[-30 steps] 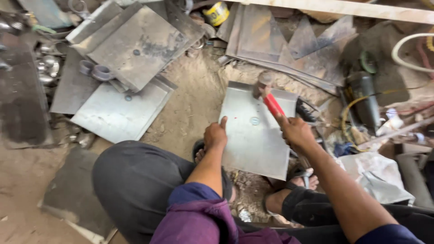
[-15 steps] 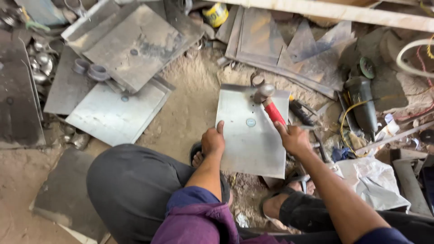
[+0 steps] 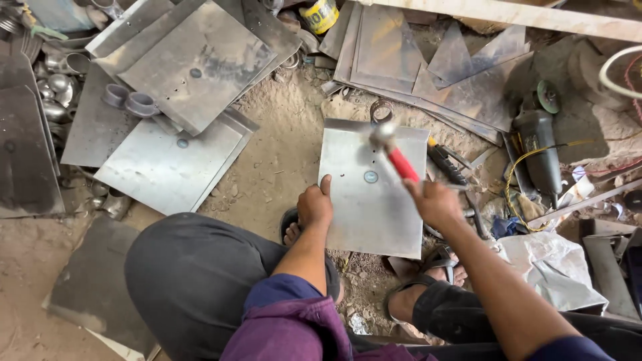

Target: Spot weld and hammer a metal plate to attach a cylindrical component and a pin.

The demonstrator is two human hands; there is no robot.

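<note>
A grey metal sheet [image 3: 374, 207] lies on the sandy ground in front of me, with a small round disc [image 3: 370, 176] on it near its middle. My left hand [image 3: 314, 206] rests on the sheet's left edge, fingers curled, thumb up. My right hand [image 3: 435, 202] grips the red handle of a hammer [image 3: 394, 152]. The blurred hammer head hangs over the sheet's upper part, above the disc.
Stacks of metal sheets [image 3: 194, 67] lie at upper left, more sheets [image 3: 428, 67] at top centre. Small metal rings [image 3: 130, 101] sit on the left stack. An angle grinder [image 3: 538, 157] with a yellow cable lies to the right. A yellow can [image 3: 319, 13] stands at the top.
The hammer has swung: its head moved down over the sheet and is now blurred above the disc. My left hand stays on the sheet's left edge.
</note>
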